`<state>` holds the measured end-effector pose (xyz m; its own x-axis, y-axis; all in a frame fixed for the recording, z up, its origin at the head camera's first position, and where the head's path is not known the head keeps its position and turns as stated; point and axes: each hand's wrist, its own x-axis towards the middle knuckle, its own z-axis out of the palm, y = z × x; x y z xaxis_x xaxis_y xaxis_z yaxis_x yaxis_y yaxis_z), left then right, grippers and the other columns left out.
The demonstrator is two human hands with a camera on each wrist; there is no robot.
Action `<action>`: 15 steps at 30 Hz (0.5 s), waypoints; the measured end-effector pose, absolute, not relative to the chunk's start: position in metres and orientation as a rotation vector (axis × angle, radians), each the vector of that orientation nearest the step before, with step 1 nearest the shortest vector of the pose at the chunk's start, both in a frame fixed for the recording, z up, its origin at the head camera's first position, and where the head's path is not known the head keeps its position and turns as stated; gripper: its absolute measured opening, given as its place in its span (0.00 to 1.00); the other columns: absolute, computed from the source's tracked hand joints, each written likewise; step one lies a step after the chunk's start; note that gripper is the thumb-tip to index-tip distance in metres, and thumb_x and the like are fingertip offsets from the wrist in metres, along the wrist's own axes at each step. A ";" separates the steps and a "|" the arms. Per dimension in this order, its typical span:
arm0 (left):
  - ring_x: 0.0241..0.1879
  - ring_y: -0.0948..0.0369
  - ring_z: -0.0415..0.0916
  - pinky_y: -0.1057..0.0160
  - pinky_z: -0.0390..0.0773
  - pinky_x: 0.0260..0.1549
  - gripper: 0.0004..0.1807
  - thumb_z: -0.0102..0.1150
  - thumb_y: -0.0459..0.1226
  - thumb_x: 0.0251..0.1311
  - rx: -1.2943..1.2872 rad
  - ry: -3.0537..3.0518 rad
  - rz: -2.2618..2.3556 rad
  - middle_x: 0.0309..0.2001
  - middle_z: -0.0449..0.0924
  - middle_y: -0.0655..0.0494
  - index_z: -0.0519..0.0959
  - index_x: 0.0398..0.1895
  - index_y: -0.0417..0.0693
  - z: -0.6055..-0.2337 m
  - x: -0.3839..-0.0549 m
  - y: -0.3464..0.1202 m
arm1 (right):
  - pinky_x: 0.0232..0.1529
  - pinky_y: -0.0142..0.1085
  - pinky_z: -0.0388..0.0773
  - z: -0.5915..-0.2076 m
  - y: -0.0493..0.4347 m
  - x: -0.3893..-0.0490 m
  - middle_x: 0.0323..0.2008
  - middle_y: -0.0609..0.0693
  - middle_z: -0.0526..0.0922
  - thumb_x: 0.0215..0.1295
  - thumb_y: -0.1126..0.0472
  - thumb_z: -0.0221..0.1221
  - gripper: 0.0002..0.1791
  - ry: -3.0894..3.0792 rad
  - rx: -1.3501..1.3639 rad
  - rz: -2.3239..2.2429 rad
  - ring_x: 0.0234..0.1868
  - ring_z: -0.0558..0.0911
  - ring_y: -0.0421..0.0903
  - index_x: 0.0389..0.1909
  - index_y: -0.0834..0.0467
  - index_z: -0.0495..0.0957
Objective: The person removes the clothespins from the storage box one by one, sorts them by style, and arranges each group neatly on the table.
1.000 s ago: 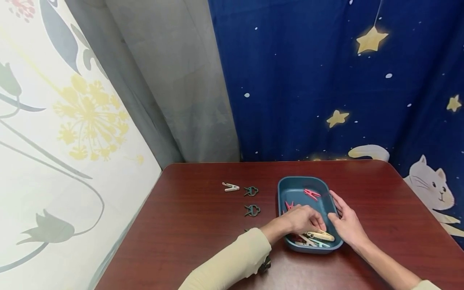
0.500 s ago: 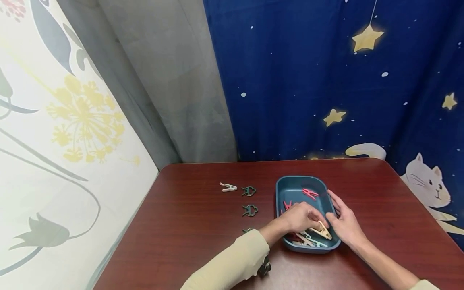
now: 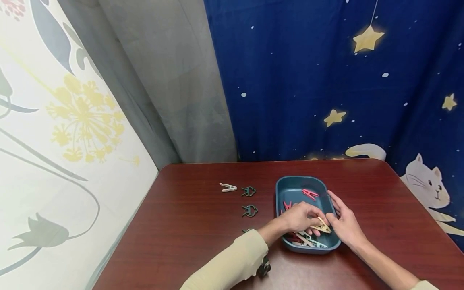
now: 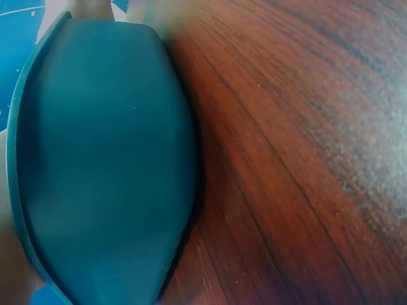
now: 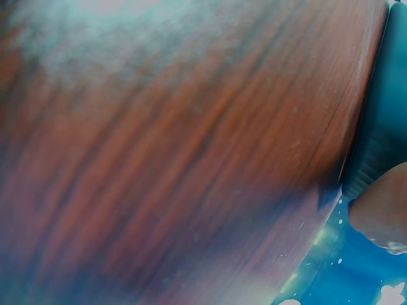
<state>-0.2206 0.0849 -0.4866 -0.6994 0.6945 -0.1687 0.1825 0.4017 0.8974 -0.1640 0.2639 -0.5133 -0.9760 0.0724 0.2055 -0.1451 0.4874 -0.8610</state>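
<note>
A blue-grey plastic bin [image 3: 295, 182] stands on the table with several clips inside. My left hand [image 3: 302, 217] reaches into its near half and pinches a pale yellow clothespin [image 3: 324, 227], whose legs are spread. Below that hand, white and pale green clothespins [image 3: 308, 240] lie in a pile. One red clothespin [image 3: 310, 193] rests in the far part, another red clothespin [image 3: 287, 205] by the left wall. My right hand [image 3: 346, 224] grips the bin's right rim, thumb on the inner side. The left wrist view shows the bin's outer wall [image 4: 114, 159]; a fingertip [image 5: 385, 206] touches the bin in the right wrist view.
Left of the bin, a white clothespin [image 3: 228, 187] and two dark green clips [image 3: 248, 191] lie on the brown table [image 3: 188, 217]. Another green clip [image 3: 247, 230] is partly hidden by the left sleeve. Curtains hang behind the table's far edge.
The yellow clothespin has turned between my left fingers, from lying flat to showing its spread legs, and has risen slightly. My right hand keeps its grip on the rim.
</note>
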 end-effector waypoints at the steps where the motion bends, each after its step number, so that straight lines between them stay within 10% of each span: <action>1: 0.24 0.64 0.87 0.65 0.85 0.26 0.07 0.64 0.31 0.73 0.758 2.145 1.264 0.29 0.87 0.62 0.89 0.43 0.51 -0.487 -0.220 0.085 | 0.45 0.13 0.68 -0.513 0.264 -0.164 0.75 0.74 0.65 0.70 0.77 0.53 0.42 -2.520 0.060 1.491 0.68 0.74 0.69 0.84 0.64 0.52; 9: 0.24 0.70 0.83 0.72 0.81 0.27 0.07 0.66 0.32 0.72 0.883 2.224 1.218 0.25 0.84 0.64 0.89 0.46 0.49 -0.489 -0.222 0.086 | 0.45 0.15 0.70 -0.514 0.263 -0.164 0.74 0.73 0.67 0.70 0.77 0.54 0.41 -2.509 0.075 1.478 0.63 0.77 0.67 0.83 0.65 0.53; 15: 0.33 0.76 0.78 0.77 0.74 0.32 0.14 0.63 0.35 0.75 1.059 2.415 1.039 0.41 0.88 0.68 0.87 0.59 0.56 -0.489 -0.227 0.084 | 0.46 0.12 0.68 -0.514 0.264 -0.164 0.74 0.74 0.65 0.72 0.77 0.53 0.40 -2.502 0.094 1.482 0.68 0.73 0.71 0.83 0.66 0.53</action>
